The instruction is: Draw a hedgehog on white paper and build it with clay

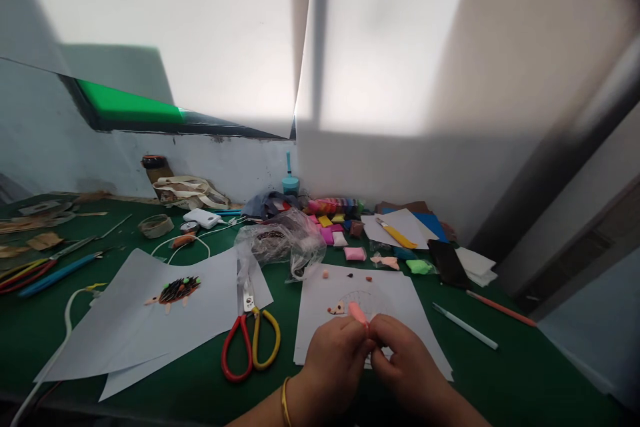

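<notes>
My left hand (337, 357) and my right hand (405, 357) meet over the white paper at the front, fingers closed. Between their fingertips they pinch some coral-pink modelling clay (357, 312); whether it is in a wrapper I cannot tell. Beneath, the paper sheet (410, 307) carries a pencilled outline, partly hidden by my hands. On it lies a peach clay animal head (337, 307) with dark dots and a reddish nose tip. Along the sheet's far edge sit small lumps: a peach one (325, 274), a dark one (350, 275) and a brown one (369, 279).
Red-and-yellow-handled scissors (250, 340) lie left of my hands. Further left, a finished-looking hedgehog figure (179, 290) rests on paper. Behind are a clear plastic bag (280, 240), clay packets (355, 253) and a yellow cutter (397, 233). A white pen-like tool (465, 325) lies right.
</notes>
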Demonstrator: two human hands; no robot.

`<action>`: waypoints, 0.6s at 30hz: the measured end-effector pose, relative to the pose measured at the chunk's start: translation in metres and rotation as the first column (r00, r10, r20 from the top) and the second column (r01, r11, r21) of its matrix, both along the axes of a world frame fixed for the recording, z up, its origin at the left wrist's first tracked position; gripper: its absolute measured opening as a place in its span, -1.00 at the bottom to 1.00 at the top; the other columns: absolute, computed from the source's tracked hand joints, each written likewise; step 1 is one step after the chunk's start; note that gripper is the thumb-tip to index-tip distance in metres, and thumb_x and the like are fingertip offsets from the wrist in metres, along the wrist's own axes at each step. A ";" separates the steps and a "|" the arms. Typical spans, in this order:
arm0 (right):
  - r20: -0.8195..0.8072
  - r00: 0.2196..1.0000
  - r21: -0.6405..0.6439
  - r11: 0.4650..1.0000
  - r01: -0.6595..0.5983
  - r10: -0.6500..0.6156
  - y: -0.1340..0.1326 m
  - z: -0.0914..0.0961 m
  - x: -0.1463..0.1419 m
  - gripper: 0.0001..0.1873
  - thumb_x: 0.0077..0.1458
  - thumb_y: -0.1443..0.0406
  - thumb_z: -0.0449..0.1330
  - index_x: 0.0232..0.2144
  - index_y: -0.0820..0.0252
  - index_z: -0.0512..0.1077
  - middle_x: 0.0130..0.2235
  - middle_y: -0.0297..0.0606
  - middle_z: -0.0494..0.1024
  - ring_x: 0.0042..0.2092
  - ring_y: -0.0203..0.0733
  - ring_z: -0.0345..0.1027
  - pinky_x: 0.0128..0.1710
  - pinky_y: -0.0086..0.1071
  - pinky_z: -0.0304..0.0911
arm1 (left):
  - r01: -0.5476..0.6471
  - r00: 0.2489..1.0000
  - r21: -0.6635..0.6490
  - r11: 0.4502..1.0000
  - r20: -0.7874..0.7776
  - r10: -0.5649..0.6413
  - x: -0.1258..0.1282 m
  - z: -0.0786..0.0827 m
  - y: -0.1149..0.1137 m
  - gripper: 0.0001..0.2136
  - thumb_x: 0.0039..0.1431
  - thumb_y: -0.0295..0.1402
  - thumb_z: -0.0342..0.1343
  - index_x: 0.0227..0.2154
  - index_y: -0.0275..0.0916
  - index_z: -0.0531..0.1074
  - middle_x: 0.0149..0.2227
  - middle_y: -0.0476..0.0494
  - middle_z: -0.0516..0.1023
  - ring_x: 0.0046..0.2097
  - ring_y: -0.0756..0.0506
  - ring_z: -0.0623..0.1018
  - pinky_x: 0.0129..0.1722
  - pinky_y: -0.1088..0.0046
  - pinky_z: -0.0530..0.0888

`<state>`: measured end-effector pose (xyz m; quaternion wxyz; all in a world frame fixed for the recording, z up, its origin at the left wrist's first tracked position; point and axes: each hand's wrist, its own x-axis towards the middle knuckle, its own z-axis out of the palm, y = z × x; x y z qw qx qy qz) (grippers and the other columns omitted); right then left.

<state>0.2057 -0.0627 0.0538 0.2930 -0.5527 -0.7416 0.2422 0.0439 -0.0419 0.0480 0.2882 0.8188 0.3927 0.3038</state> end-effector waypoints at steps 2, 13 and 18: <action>-0.027 1.000 -0.029 1.000 0.007 -0.008 -0.001 0.001 0.001 -0.87 0.05 0.41 0.02 -0.51 0.13 0.27 -0.43 -0.38 0.38 -0.37 -0.26 0.23 -0.38 -0.40 0.13 | -0.031 0.999 -0.040 0.999 0.027 0.032 0.001 -0.003 0.000 -0.89 0.21 -0.42 0.01 -0.43 -0.20 0.36 -0.39 0.01 0.44 -0.36 -0.02 0.36 -0.37 0.48 0.23; -0.021 1.000 -0.081 0.996 0.020 -0.022 0.000 -0.007 0.003 -0.88 0.09 0.36 0.01 -0.48 0.13 0.28 -0.42 -0.37 0.39 -0.38 -0.26 0.23 -0.40 -0.41 0.10 | -0.025 0.999 -0.012 1.000 -0.030 0.025 0.000 -0.004 0.000 -0.89 0.21 -0.45 0.01 -0.43 -0.20 0.35 -0.39 0.03 0.45 -0.37 0.00 0.37 -0.37 0.52 0.24; -0.029 0.996 -0.082 0.993 0.082 -0.084 0.000 -0.005 0.003 -0.88 0.01 0.38 0.03 -0.54 0.13 0.24 -0.46 -0.39 0.37 -0.41 -0.27 0.22 -0.43 -0.42 0.07 | -0.007 0.998 0.021 1.000 -0.061 0.009 0.003 -0.008 0.000 -0.90 0.24 -0.44 -0.03 -0.36 -0.19 0.37 -0.32 -0.03 0.48 -0.30 -0.04 0.41 -0.31 0.48 0.28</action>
